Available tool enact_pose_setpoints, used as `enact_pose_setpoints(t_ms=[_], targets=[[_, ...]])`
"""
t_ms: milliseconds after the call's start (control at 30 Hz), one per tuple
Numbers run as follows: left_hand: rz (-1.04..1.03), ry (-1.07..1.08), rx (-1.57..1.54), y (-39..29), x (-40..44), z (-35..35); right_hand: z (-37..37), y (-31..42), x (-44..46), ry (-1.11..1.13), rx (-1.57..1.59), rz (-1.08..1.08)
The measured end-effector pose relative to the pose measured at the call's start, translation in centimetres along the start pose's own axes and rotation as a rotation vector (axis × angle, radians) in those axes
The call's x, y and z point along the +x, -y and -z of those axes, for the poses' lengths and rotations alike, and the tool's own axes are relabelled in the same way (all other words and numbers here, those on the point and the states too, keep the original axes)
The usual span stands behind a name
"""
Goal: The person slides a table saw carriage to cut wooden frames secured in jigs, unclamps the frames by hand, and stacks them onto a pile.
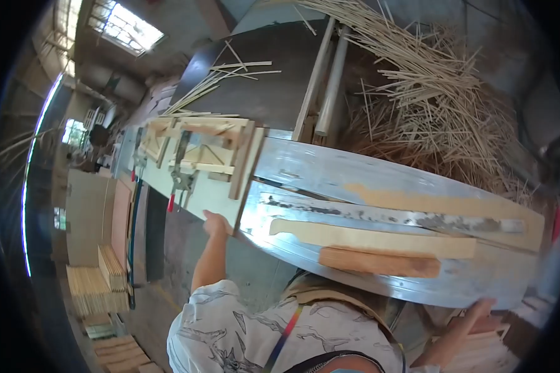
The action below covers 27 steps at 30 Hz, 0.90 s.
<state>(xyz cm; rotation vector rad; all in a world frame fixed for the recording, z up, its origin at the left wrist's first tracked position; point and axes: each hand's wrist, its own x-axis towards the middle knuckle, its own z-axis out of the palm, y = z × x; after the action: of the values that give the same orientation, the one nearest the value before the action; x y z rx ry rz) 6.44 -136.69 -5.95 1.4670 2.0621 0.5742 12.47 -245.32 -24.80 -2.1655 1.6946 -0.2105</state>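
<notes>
On the left, my left hand [216,225] grips the near edge of a pale board [199,203], its fingers partly hidden at the edge. Fixed on this board are a wooden frame [235,160] and toggle clamps with red handles, one clamp [182,180] close to that hand. The board lies at the left end of a shiny metal table [280,160]. At the table's near right edge is my right hand [481,307]; its fingers are too blurred to read. Between the hands lie a long pale wooden strip [373,239] and a reddish-brown wooden bar [379,262].
A worn metal strip [379,214] runs along the table. Beyond it is a large heap of thin wooden sticks [429,99], with more loose sticks on a dark panel [261,81]. Stacked boards [96,290] stand on the floor at left. Wood pieces [479,329] sit below my right hand.
</notes>
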Motion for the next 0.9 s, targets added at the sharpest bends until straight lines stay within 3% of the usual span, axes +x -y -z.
enact_pose_setpoints(t_ms=[67,133,267,333,367,433,467,500,533,567,600,633,667,700,767,833,900], targets=[[0.036,-0.025,-0.159,1.1,-0.8,-0.3,1.1,1.8,-0.8,-0.364,0.073,0.046],[0.018,-0.010,-0.238,2.3,1.2,0.3,1.5,4.8,-2.0,-0.168,0.083,-0.210],[0.040,0.010,-0.190,3.3,8.4,2.5,8.8,10.8,-11.7,-0.171,-0.137,-0.026],[-0.184,0.380,-0.275,5.3,8.0,5.8,12.6,12.4,-12.9,-0.163,-0.296,0.059],[-0.138,0.530,-0.230,6.2,6.6,7.4,14.3,12.2,-12.7,-0.156,-0.380,0.090],[-0.119,0.912,-0.022,5.1,6.0,12.9,12.1,14.3,-16.5,-0.442,-0.165,0.740],[-0.141,1.145,0.133,3.4,6.9,15.2,10.6,16.5,-19.4,-0.502,-0.221,1.041],[-0.118,1.248,0.197,0.7,8.4,17.5,11.6,22.8,-30.9,-0.048,0.384,0.706],[-0.096,1.350,0.263,-1.6,11.5,18.9,12.5,26.8,-41.4,0.165,0.460,0.722],[-0.210,1.250,0.163,-3.0,16.5,19.2,6.3,26.6,-44.8,0.440,1.103,0.690],[-0.420,1.007,0.088,-4.2,21.8,19.8,7.1,30.5,-57.1,0.456,0.839,0.802],[-0.501,0.728,0.027,-5.9,27.7,20.0,9.9,32.8,-69.0,0.548,0.662,0.907],[-0.688,0.459,0.081,-9.6,31.6,20.9,9.8,32.2,-76.0,0.513,0.454,1.143],[-0.877,0.190,0.134,-12.4,35.3,20.5,10.3,30.9,-83.2,0.585,0.526,1.261],[-1.061,-0.131,0.201,-16.0,43.4,20.0,10.3,30.0,-95.7,0.848,0.382,1.326],[-1.067,-0.163,0.267,-18.9,50.5,17.3,10.5,28.4,-104.0,1.006,0.190,1.289],[-1.069,-0.063,0.403,-20.5,55.3,15.1,8.8,26.6,-109.8,1.067,0.084,1.227]])
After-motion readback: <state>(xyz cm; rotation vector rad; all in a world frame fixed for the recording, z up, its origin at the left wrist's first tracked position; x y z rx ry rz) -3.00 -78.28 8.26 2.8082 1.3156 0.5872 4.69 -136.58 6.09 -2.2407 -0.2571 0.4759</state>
